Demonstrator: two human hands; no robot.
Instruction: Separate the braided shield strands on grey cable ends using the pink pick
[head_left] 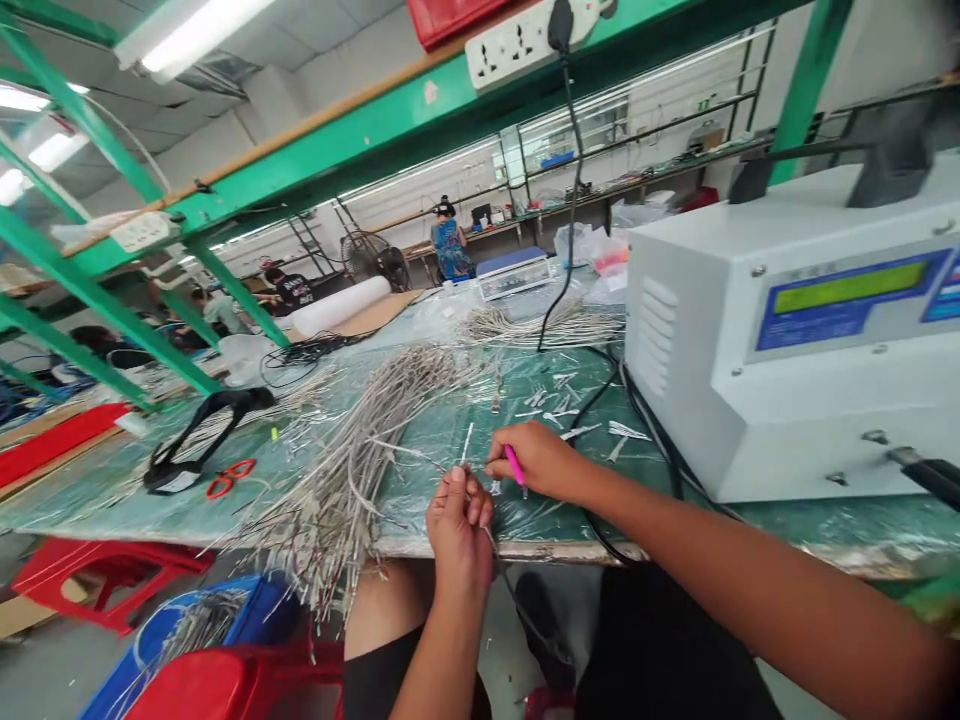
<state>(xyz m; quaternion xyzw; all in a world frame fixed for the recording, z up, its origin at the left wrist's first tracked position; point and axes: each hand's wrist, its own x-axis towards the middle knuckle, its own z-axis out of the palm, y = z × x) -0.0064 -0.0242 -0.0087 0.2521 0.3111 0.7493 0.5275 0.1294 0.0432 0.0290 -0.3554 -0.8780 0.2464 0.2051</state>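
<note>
My left hand (pixel 459 520) is closed in a pinch on a thin grey cable (pixel 420 457) near the table's front edge. A white strip (pixel 468 442) sticks up just beyond its fingertips. Close beside it, my right hand (pixel 538 458) is wrapped round a pink pen-shaped tool (pixel 514 466); the tool's working tip is too small to make out. To the left lies a big bundle of grey-white cables (pixel 367 430), its stripped ends hanging over the edge. Small white pieces (pixel 555 400) are scattered on the green table beyond my right hand.
A white machine with a display (pixel 690 340) stands at the right, with black cords beside it. Orange-handled scissors (pixel 230 478) and a black strap (pixel 202 430) lie left. A green shelf beam (pixel 330 150) crosses above. Red stools (pixel 202 685) and a blue bin (pixel 259 610) are below.
</note>
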